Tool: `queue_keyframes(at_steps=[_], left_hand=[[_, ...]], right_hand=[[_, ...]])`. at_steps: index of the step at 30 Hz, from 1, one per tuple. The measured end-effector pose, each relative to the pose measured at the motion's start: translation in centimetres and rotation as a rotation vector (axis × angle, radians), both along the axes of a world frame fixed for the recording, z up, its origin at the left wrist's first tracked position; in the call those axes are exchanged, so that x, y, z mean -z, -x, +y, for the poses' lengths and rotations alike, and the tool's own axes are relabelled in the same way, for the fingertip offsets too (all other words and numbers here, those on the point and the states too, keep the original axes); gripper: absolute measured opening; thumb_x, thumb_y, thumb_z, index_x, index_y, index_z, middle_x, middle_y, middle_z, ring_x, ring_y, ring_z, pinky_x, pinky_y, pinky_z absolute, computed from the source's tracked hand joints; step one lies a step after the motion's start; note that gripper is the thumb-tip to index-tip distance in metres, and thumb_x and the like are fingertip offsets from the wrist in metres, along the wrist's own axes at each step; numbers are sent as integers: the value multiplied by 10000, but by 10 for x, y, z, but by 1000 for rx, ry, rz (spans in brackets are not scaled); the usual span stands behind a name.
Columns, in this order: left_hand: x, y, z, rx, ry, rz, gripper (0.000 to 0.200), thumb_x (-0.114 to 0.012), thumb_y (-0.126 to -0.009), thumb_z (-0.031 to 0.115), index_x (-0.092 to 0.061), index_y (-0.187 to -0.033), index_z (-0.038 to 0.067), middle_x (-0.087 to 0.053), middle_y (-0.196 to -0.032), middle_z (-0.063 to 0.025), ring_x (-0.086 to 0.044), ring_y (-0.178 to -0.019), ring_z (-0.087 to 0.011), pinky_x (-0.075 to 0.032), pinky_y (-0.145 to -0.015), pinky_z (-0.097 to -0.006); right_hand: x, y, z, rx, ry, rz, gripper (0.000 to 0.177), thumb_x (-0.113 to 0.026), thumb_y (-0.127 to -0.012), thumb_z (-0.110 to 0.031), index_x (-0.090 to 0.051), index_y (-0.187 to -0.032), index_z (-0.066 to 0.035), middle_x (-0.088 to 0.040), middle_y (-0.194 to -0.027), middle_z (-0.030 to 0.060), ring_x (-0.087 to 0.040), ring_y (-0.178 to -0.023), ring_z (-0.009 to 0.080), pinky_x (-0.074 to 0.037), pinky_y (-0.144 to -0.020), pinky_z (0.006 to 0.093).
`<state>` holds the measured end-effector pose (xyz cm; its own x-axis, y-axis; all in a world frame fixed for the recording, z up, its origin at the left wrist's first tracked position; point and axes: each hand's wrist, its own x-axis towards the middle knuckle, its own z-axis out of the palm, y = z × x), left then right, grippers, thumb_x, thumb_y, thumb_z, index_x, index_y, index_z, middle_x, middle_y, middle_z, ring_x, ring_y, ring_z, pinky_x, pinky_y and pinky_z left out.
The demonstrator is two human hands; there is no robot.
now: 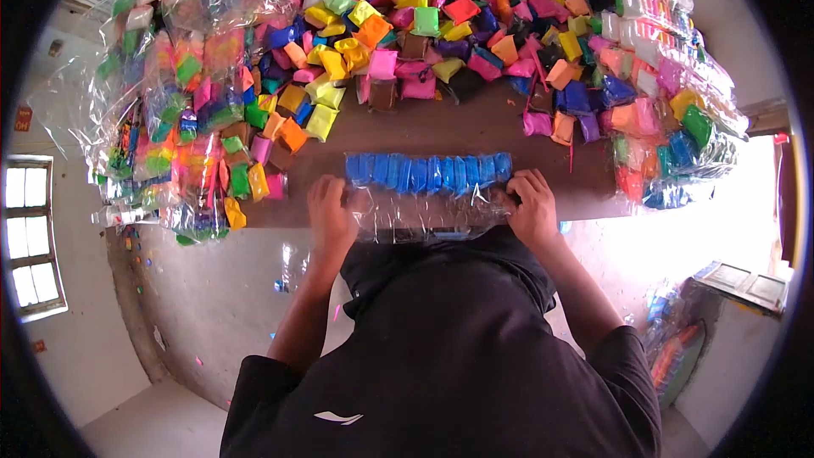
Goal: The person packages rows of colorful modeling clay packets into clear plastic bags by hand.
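A row of blue packets lies side by side at the near part of the brown table, inside a clear plastic bag whose loose part spreads toward my body. At the left end of the row, my left hand has its fingers curled on the bag's edge. My right hand is at the right end, fingers bent and closed around the other edge of the plastic.
Beyond the row, a large heap of small colourful packets covers the far part of the table. Clear bags filled with coloured packets are stacked at the left and the right. A few scraps lie on the floor.
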<state>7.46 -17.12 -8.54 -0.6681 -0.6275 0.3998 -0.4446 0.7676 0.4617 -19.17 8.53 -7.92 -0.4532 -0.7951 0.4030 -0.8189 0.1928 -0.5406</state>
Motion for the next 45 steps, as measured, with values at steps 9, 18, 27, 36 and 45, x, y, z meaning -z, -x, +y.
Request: queue_keyframes(at_steps=[9,18,27,36,45], left_hand=[[-57,8,-18,-99,-572,-63,246,-649,-949,194,-583,-804,7,-613,-661,-115,-632,-609,-251,-476,-575,-400],[-74,28,-27,-157,-873,-253,177,-679,-910,186,-591,-891,34,-664,-655,-99,-668,-543,-192,-532,-571,-347],[-63,28,-19,-112,-501,-277,246,-690,-854,157,-620,-1063,46,-731,-931,-156,-713,-900,-370,-555,-786,-450],[-76,37,-17,-125,-530,-284,246,-711,-846,138,-668,-1075,59,-723,-907,-154,-719,-841,-309,-553,-767,-427],[-65,28,-17,-52,-327,-128,214,-650,-875,55,-696,-1078,6,-715,-814,-96,-707,-771,-158,-542,-682,-326]], right_hand=[[-56,33,-17,71,-110,-657,95,-649,-849,41,-585,-879,-23,-598,-759,42,-555,-694,104,-443,-638,282],[-50,55,-28,102,-311,-433,162,-688,-808,-108,-664,-922,5,-705,-831,147,-699,-801,247,-529,-725,357],[-34,57,-19,90,-219,-552,181,-681,-795,-123,-668,-919,8,-693,-834,194,-702,-807,322,-536,-740,401],[-46,55,-23,151,-227,-483,179,-667,-805,-123,-645,-922,11,-682,-837,203,-691,-787,313,-524,-723,403],[-64,48,-18,205,-228,-514,172,-674,-797,-111,-643,-915,11,-686,-821,192,-702,-807,316,-529,-731,404]])
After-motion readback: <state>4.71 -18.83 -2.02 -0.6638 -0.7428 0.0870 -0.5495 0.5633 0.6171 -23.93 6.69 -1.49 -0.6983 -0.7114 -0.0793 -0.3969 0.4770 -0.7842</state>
